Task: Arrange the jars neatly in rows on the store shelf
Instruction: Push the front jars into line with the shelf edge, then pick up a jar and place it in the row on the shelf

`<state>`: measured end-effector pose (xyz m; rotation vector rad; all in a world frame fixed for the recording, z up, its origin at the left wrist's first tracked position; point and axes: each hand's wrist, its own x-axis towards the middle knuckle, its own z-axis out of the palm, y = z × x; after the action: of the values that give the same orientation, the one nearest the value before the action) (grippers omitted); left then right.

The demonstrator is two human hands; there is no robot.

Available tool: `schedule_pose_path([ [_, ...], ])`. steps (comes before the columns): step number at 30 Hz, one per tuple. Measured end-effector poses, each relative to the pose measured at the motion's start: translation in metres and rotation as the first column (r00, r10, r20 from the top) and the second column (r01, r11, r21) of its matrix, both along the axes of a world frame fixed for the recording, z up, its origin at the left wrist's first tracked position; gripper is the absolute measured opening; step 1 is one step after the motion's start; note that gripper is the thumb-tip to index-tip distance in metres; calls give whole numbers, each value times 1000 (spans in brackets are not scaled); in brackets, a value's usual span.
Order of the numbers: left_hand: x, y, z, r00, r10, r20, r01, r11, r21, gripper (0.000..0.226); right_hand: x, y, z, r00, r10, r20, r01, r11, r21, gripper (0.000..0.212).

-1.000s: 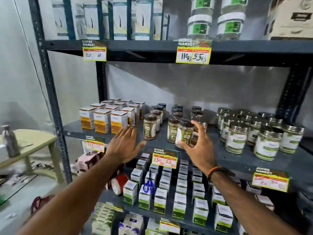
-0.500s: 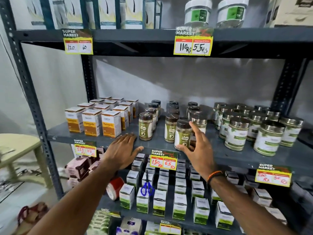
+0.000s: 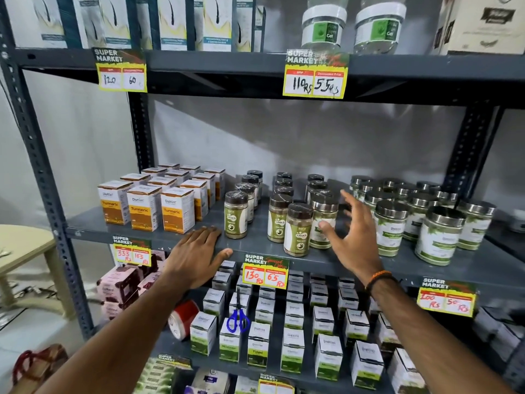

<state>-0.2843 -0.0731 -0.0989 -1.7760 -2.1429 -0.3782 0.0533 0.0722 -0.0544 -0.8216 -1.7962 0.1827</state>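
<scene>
The left hand lies flat, fingers spread, on the shelf edge. The right hand hovers with grip apart just beside the front brown-lidded jar, holding nothing.

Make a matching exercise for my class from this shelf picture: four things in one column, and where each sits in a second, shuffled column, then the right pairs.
Things
1. Turmeric boxes
2. Blue scissors
3. Left hand
4. Gel jars

Places
A. Top shelf, above the 110/55 price tag
B. Flat on the front edge of the middle shelf
C. Left end of the middle shelf
D. Lower shelf, on the white-and-green boxes

Pairs: 1-C, 2-D, 3-B, 4-A
</scene>
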Motion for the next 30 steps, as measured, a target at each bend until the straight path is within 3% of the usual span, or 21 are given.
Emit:
schedule_pose_path([
  [3,0,0,0,1000,0,-1,0,1000,1,93,0,13,0,990,48,131,-34,993,-112,98],
  [6,0,-1,0,1000,4,-6,-4,1000,4,95,-2,19,-5,978,94,186,-64,985,-158,103],
  [17,6,-7,11,997,-11,79,11,1000,-2,91,9,6,1,992,90,84,-79,989,-123,98],
  [20,22,-16,28,989,-40,141,28,996,82,84,23,-7,16,996,89,20,-87,992,-88,96],
  [30,144,-15,127,983,-179,-45,179,864,471,73,132,-47,78,999,-10,-54,15,996,83,89],
])
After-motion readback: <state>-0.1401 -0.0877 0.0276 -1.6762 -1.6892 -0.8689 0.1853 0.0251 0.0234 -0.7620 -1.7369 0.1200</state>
